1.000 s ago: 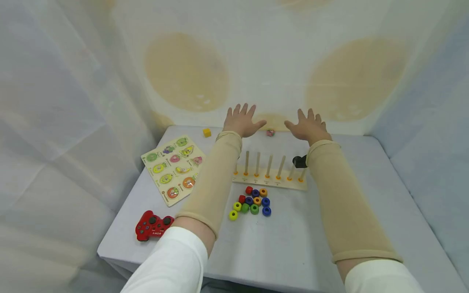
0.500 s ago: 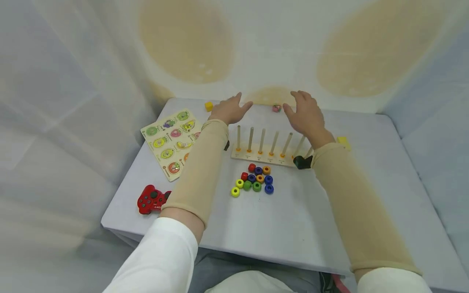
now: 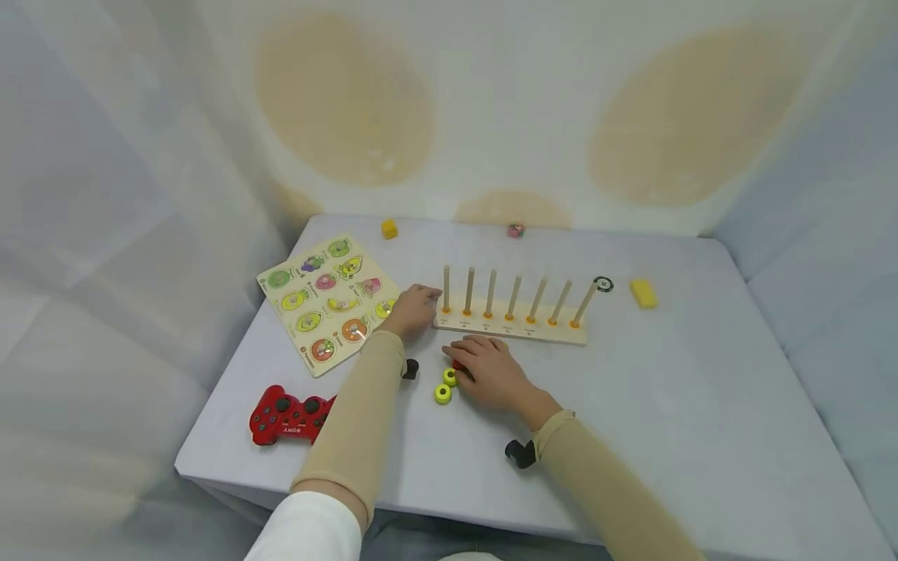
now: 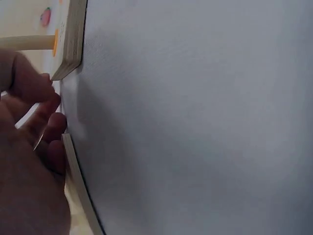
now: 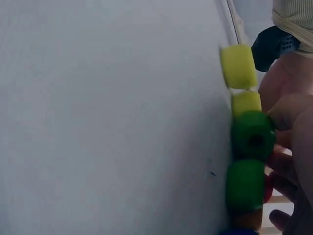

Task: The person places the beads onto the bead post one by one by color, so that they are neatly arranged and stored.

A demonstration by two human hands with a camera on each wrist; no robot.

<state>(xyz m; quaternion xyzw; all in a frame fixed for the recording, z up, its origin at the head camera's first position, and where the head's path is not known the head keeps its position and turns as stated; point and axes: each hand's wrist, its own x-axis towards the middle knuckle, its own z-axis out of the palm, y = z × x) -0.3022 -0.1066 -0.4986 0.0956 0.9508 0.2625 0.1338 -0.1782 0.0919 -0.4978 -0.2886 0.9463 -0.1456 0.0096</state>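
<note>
A wooden peg stand with several upright pegs stands mid-table. My left hand is at its left end, fingertips right at the edge; in the left wrist view its bent fingers lie between the stand's corner and the puzzle board's edge. My right hand reaches down over the coloured beads, hiding most of them from above. Two yellow beads and part of a red bead show beside its fingers. In the right wrist view, the thumb is close to a green bead, with the fingers spread apart behind.
A fruit puzzle board lies left of the stand, with a red game controller nearer the front edge. Toward the back are a yellow cube and a small pink object. To the right are a black-and-white disc and a yellow block.
Both hands have come back from the far side of the table. The left has lowered to the stand's left end, and the right has come down over the beads.
</note>
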